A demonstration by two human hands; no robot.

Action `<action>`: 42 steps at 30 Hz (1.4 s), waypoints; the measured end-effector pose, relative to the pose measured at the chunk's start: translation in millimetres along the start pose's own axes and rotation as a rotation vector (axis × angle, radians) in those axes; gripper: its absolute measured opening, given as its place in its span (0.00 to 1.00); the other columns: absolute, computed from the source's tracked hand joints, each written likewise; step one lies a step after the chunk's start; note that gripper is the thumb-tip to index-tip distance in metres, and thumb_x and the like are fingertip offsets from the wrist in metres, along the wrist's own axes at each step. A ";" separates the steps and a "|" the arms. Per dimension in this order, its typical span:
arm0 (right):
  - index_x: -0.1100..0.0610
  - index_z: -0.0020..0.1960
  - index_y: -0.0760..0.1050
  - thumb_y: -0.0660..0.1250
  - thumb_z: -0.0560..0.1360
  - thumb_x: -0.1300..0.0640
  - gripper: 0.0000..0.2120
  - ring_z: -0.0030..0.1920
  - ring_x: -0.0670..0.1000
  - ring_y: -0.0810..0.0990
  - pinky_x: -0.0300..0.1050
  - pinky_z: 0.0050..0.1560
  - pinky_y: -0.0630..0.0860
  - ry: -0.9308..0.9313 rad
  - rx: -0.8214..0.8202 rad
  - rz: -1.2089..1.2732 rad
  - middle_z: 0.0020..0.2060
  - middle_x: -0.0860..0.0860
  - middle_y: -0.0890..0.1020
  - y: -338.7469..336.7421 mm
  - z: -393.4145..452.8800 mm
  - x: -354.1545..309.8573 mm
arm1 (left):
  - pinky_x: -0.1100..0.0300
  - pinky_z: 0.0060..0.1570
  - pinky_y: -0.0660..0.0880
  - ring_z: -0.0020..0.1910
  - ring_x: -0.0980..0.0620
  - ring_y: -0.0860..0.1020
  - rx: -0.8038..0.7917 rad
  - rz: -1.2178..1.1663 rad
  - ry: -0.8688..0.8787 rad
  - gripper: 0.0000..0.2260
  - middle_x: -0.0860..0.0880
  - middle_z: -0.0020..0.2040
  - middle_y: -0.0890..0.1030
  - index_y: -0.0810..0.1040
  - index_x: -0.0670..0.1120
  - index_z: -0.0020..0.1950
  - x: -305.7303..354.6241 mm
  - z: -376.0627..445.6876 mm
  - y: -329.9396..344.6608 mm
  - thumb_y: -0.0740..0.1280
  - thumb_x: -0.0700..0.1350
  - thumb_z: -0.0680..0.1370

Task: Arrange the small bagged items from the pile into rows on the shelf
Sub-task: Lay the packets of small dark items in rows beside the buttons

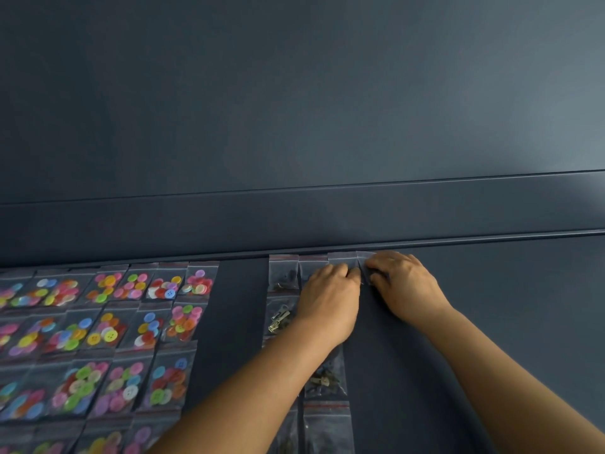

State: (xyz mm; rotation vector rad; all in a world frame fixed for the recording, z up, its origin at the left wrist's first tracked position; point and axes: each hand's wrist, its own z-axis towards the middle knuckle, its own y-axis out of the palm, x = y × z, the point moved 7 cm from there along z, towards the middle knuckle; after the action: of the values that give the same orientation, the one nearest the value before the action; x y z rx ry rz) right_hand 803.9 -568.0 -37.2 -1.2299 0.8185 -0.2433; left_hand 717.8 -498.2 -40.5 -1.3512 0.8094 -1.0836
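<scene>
At the shelf's [491,322] back edge, both hands, left [330,301] and right [404,285], are pinching a light, slippery, limp bag [364,258], probably best taken by its edges.

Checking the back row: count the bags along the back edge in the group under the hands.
4, side by side: first bag uncovered, second bag partly under the left hand, third bag between the hands, fourth bag under the right hand. Hands may hide more.
</scene>
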 end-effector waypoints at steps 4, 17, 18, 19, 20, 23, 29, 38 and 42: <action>0.52 0.61 0.76 0.58 0.78 0.58 0.14 0.62 0.52 0.69 0.41 0.56 0.68 -0.005 -0.018 -0.027 0.63 0.46 0.75 0.8 -0.7 -0.2 | 0.54 0.63 0.66 0.63 0.46 0.69 -0.001 -0.023 -0.012 0.18 0.47 0.63 0.73 0.69 0.44 0.68 -0.1 -0.5 -3.6 0.63 0.40 0.78; 0.52 0.74 0.59 0.61 0.76 0.45 0.29 0.71 0.52 0.63 0.49 0.70 0.60 -0.271 -0.017 -0.060 0.71 0.49 0.67 -0.3 -12.8 -104.8 | 0.55 0.72 0.54 0.73 0.48 0.59 0.188 -0.047 -0.254 0.26 0.48 0.75 0.61 0.57 0.48 0.76 -82.2 -73.7 -66.0 0.58 0.54 0.80; 0.51 0.75 0.57 0.61 0.76 0.44 0.30 0.72 0.52 0.62 0.48 0.71 0.60 -0.298 -0.029 -0.059 0.71 0.49 0.66 3.4 -14.5 -120.3 | 0.55 0.72 0.55 0.73 0.48 0.59 0.195 -0.039 -0.283 0.26 0.48 0.75 0.61 0.57 0.48 0.76 -93.6 -85.4 -71.0 0.58 0.54 0.80; 0.51 0.75 0.56 0.60 0.76 0.43 0.31 0.72 0.51 0.61 0.48 0.71 0.59 -0.324 -0.042 -0.055 0.72 0.48 0.65 7.5 -16.6 -136.3 | 0.55 0.72 0.55 0.73 0.48 0.59 0.199 -0.034 -0.315 0.26 0.49 0.75 0.61 0.56 0.48 0.76 -105.6 -97.7 -75.3 0.57 0.55 0.80; 0.51 0.75 0.55 0.60 0.76 0.43 0.31 0.72 0.51 0.61 0.47 0.71 0.58 -0.350 -0.056 -0.050 0.72 0.48 0.65 12.4 -19.2 -152.5 | 0.55 0.71 0.55 0.73 0.49 0.59 0.202 -0.029 -0.347 0.26 0.49 0.75 0.61 0.56 0.49 0.76 -118.1 -110.4 -79.2 0.57 0.56 0.80; 0.51 0.75 0.54 0.60 0.76 0.42 0.32 0.72 0.50 0.60 0.47 0.72 0.56 -0.426 -0.089 -0.042 0.73 0.48 0.64 30.0 -30.3 -202.2 | 0.55 0.71 0.56 0.73 0.49 0.59 0.215 -0.015 -0.435 0.27 0.50 0.75 0.62 0.55 0.50 0.76 -155.9 -151.6 -89.6 0.56 0.56 0.80; 0.50 0.74 0.56 0.59 0.76 0.42 0.30 0.72 0.51 0.60 0.48 0.70 0.57 -0.541 -0.142 -0.038 0.72 0.47 0.64 74.8 -64.4 -309.6 | 0.54 0.70 0.58 0.72 0.49 0.60 0.240 -0.035 -0.566 0.27 0.51 0.74 0.63 0.55 0.51 0.76 -230.6 -248.3 -108.9 0.56 0.57 0.80; 0.50 0.75 0.55 0.59 0.76 0.42 0.31 0.73 0.51 0.58 0.51 0.73 0.56 -0.652 -0.239 0.029 0.73 0.48 0.62 149.8 -129.2 -473.3 | 0.55 0.70 0.60 0.71 0.50 0.61 0.283 -0.014 -0.690 0.26 0.51 0.72 0.65 0.57 0.50 0.76 -338.3 -395.2 -140.3 0.58 0.56 0.80; 0.49 0.75 0.55 0.59 0.76 0.42 0.31 0.73 0.51 0.58 0.48 0.73 0.55 -0.712 -0.278 0.037 0.73 0.48 0.62 180.5 -152.1 -534.8 | 0.56 0.69 0.61 0.69 0.50 0.64 0.299 -0.014 -0.736 0.25 0.50 0.71 0.67 0.60 0.49 0.75 -378.3 -450.8 -151.2 0.58 0.54 0.80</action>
State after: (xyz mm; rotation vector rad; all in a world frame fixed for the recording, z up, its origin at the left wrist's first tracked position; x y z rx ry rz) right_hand 282.7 -307.7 10.7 -1.4280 0.2543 0.3419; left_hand 151.0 -286.5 14.9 -1.3540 0.0900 -0.6025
